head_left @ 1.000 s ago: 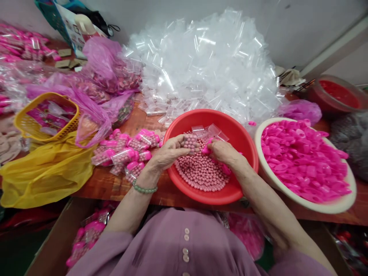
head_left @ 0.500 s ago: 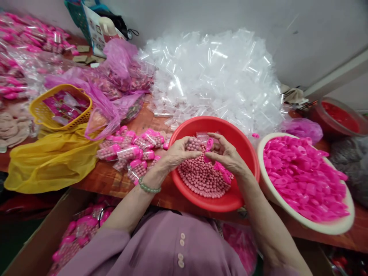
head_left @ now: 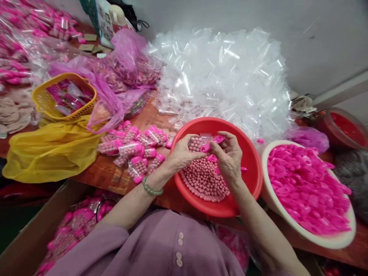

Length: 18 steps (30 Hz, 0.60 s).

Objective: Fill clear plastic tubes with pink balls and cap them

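Over the red basin (head_left: 254, 180), my left hand (head_left: 181, 155) pinches a small clear plastic container (head_left: 195, 144) that looks filled with pink beads. Between the thumb and fingers of my right hand (head_left: 230, 159) is a bright pink plastic cap (head_left: 213, 143), elongated with a hole at one end. Its tip lies close to the container's end; whether they touch I cannot tell. Below both hands, loose pink beads (head_left: 201, 180) fill part of the basin, with a few more pink caps among them, partly hidden by my right hand.
Right of the basin stands a cream tub (head_left: 342, 239) heaped with pink caps (head_left: 307, 188). Clear empty containers (head_left: 221, 76) are piled behind. Several filled, capped containers (head_left: 132, 149) lie at left, near a yellow basket (head_left: 37, 103) and yellow bag (head_left: 51, 153).
The pink cap in my right hand has turned from upright to nearly level, and its tip has come toward the container. My left hand keeps its hold; the view has shifted slightly.
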{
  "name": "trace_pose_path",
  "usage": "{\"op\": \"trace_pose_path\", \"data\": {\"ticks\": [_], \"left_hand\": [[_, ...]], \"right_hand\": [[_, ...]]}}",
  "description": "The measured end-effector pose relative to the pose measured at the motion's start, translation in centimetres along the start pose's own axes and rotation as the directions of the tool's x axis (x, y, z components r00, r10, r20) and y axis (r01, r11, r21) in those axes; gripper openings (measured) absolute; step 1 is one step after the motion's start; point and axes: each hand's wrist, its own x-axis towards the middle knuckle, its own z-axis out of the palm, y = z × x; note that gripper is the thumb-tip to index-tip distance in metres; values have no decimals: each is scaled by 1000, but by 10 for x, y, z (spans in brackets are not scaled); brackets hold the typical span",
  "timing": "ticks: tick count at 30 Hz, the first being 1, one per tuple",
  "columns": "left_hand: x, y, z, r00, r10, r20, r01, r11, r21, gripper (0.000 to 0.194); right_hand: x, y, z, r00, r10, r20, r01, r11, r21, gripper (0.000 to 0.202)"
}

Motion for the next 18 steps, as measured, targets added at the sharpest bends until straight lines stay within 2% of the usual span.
{"op": "trace_pose_path", "data": {"ticks": [3, 6, 12, 16, 18], "left_hand": [[0, -3, -1, 998, 38, -53, -36, 999, 38, 64], [1, -7, -3, 994, 70, -81, -67, 997, 35, 65], [2, -9, -4, 995, 91, -45, -90, 996, 25, 60], [3, -10, -6, 993, 119, -27, -118, 993, 23, 53], [3, -11, -7, 991, 133, 2, -133, 990, 39, 49]], "right_hand": [[-1, 2, -1, 998, -51, -21, 48, 992, -114, 40], [-2, 1, -5, 988, -154, 21, 154, 948, -278, 44], [-2, -3, -18, 930, -274, 244, 364, 765, -531, 50], [-4, -3, -20, 841, -270, 469, 515, 667, -539, 44], [-6, -2, -19, 810, -268, 522, 551, 654, -518, 45]]}}
